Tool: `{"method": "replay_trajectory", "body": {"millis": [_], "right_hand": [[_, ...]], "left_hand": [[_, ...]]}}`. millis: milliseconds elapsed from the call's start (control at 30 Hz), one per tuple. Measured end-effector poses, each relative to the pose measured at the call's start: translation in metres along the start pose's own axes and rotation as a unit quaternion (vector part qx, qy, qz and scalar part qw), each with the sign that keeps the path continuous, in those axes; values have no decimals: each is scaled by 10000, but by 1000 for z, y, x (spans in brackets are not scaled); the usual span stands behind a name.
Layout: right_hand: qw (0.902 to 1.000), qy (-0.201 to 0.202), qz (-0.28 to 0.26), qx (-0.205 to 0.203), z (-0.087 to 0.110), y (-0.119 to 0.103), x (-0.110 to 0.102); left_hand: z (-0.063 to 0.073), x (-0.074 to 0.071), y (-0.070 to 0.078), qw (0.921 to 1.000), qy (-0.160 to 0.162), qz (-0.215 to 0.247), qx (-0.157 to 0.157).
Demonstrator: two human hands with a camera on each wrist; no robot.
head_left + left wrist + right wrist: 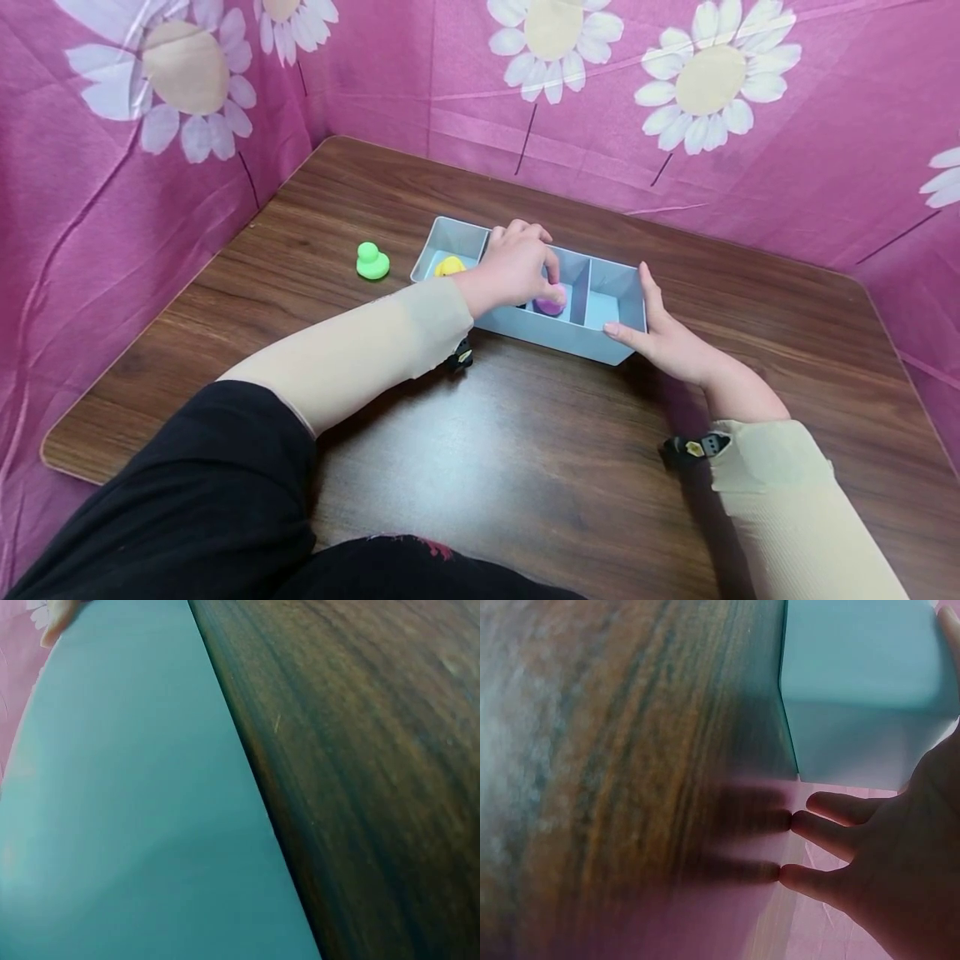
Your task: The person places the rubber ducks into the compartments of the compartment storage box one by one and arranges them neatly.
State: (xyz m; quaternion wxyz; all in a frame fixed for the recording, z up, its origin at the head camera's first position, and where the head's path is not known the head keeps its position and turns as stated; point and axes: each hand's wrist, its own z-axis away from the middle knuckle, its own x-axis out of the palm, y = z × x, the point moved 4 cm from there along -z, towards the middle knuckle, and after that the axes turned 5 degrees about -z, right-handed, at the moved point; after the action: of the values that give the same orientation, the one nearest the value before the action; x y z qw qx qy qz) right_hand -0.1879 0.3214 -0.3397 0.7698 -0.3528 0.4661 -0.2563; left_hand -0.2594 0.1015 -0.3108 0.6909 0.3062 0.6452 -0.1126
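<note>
A long light-blue divided box (543,332) lies on the table. My left hand (517,265) reaches over it and pinches a rounded pink toy (551,302) between thumb and fingers, inside a middle compartment; the hand hides part of the toy. At the box's right end is my right hand (663,337), thumb over the front rim and index finger along the end. In the right wrist view its other fingers (825,834) are spread straight, fingertips at the tabletop. A yellow toy (450,266) sits in the leftmost compartment, partly hidden by the left wrist.
A green toy duck (372,262) stands on the wooden table (450,467), left of the box. Pink cloth with daisies (465,75) hangs around the table's back and sides. The rightmost compartment shows its bare floor.
</note>
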Motion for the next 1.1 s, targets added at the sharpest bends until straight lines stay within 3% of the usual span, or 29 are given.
{"method": "replay_trajectory", "body": {"millis": [800, 967, 1100], "right_hand": [[10000, 28, 43, -30, 0, -1, 1], [10000, 19, 55, -26, 2, -3, 1], [10000, 28, 51, -17, 2, -2, 0]], "left_hand": [[2, -3, 0, 9998, -140, -128, -99], [6, -16, -5, 9999, 107, -2, -65], [13, -36, -18, 9992, 352, 103, -164]]}}
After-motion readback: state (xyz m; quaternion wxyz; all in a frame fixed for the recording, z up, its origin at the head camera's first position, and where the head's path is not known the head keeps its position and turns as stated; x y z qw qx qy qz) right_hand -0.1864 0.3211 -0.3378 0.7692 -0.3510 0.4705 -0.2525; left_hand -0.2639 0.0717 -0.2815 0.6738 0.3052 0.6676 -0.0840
